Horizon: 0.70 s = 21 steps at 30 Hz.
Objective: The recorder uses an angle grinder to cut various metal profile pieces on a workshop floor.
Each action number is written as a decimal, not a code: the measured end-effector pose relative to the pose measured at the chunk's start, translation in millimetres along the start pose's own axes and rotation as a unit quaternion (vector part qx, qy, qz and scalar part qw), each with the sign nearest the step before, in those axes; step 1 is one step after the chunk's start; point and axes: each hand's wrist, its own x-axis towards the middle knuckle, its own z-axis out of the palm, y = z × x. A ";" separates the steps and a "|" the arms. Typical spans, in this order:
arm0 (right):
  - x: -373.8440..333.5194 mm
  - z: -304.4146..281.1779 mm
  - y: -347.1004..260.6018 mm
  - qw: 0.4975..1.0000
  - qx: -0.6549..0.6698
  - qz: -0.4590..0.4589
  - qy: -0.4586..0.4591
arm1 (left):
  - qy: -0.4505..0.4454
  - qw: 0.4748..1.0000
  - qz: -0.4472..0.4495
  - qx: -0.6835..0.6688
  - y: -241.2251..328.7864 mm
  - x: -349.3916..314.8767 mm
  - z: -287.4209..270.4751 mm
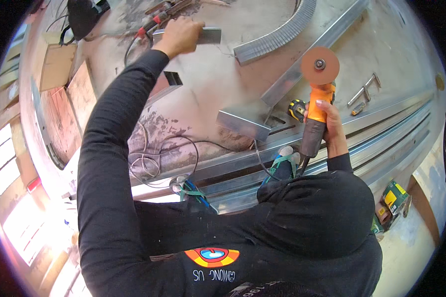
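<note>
My right hand [332, 121] grips an orange and black angle grinder [316, 114], its reddish-brown disc [312, 72] pointing away from me. Stretched out to the far left, my left hand [182, 35] is closed around a short piece of metal channel [211, 36]. Whether the disc is spinning I cannot tell. Another short channel piece [243, 124] lies on the floor between my hands and my feet. Just left of the grinder sits a black and yellow tape measure [296, 109]. An open-ended channel offcut [171, 81] rests below my left forearm.
Long metal channels [381, 133] run across the floor by my feet. A curved, slotted track [277, 37] and a straight channel [317, 49] lie farther off. A grey cable [195, 148] loops near my shoes. A hammer-like metal tool [364, 90] lies right. Wooden boxes [58, 67] stand left.
</note>
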 end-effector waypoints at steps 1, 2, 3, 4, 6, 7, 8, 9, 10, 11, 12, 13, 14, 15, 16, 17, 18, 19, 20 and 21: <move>-0.2 1.1 1.0 1.000 0.008 -0.002 -0.009 | -0.035 0.998 -0.043 -0.032 -11.8 -2.5 -4.2; 3.0 4.9 2.8 1.000 0.010 0.000 -0.016 | -0.027 0.998 -0.049 -0.023 -24.6 -11.9 -6.5; 6.8 9.4 3.6 1.000 0.004 -0.001 -0.030 | -0.030 0.998 -0.053 -0.018 -32.5 -23.1 -6.6; 5.7 10.4 4.4 0.999 -0.003 -0.003 -0.035 | 0.036 0.993 -0.108 0.009 -30.5 -29.6 -11.9; 3.7 21.3 6.7 1.000 -0.015 -0.004 -0.014 | 0.086 0.981 -0.171 -0.033 -36.3 -50.4 -31.2; 4.8 32.0 6.0 0.999 -0.031 -0.006 0.002 | 0.087 0.979 -0.180 -0.027 -47.7 -71.2 -35.3; 6.7 42.2 8.3 0.999 -0.034 -0.006 -0.008 | 0.064 0.966 -0.182 -0.175 -60.7 -94.6 -35.4; 8.1 53.8 10.8 0.999 -0.044 -0.010 -0.020 | 0.041 0.930 -0.179 -0.320 -75.0 -118.3 -37.5; 4.7 62.4 12.0 0.998 -0.056 -0.015 -0.021 | -0.017 0.948 -0.152 -0.281 -79.1 -138.8 -43.0; 3.8 71.5 15.5 0.998 -0.056 -0.019 -0.029 | -0.075 0.960 -0.121 -0.240 -77.7 -160.8 -49.7; 5.9 84.4 19.9 0.996 -0.081 -0.008 -0.038 | -0.102 0.964 -0.114 -0.218 -75.6 -187.8 -55.2; 8.5 98.5 25.6 0.993 -0.106 0.003 -0.047 | -0.129 0.966 -0.108 -0.196 -69.4 -212.7 -56.9; 15.1 113.2 34.9 0.993 -0.109 0.002 -0.050 | -0.126 0.966 -0.111 -0.194 -61.6 -231.8 -55.0; 23.3 128.1 47.1 0.989 -0.137 -0.015 -0.056 | -0.136 0.961 -0.149 -0.189 -53.2 -250.2 -50.1; 28.0 145.4 56.0 0.984 -0.165 -0.033 -0.063 | -0.145 0.954 -0.187 -0.182 -47.7 -264.6 -45.4; 27.3 161.5 60.4 0.984 -0.158 -0.019 -0.080 | -0.140 0.955 -0.189 -0.183 -39.6 -269.5 -40.7; 33.4 172.0 69.5 0.984 -0.154 -0.014 -0.092 | -0.144 0.950 -0.211 -0.180 -31.0 -271.1 -34.3; 42.2 179.8 80.8 0.983 -0.150 -0.007 -0.107 | -0.149 0.944 -0.235 -0.177 -23.1 -273.1 -31.1; 45.8 189.3 86.4 0.979 -0.154 0.002 -0.130 | -0.142 0.951 -0.233 -0.147 -19.8 -275.8 -30.5; 50.3 196.2 90.7 0.975 -0.158 0.012 -0.153 | -0.139 0.950 -0.239 -0.147 -22.3 -277.5 -26.2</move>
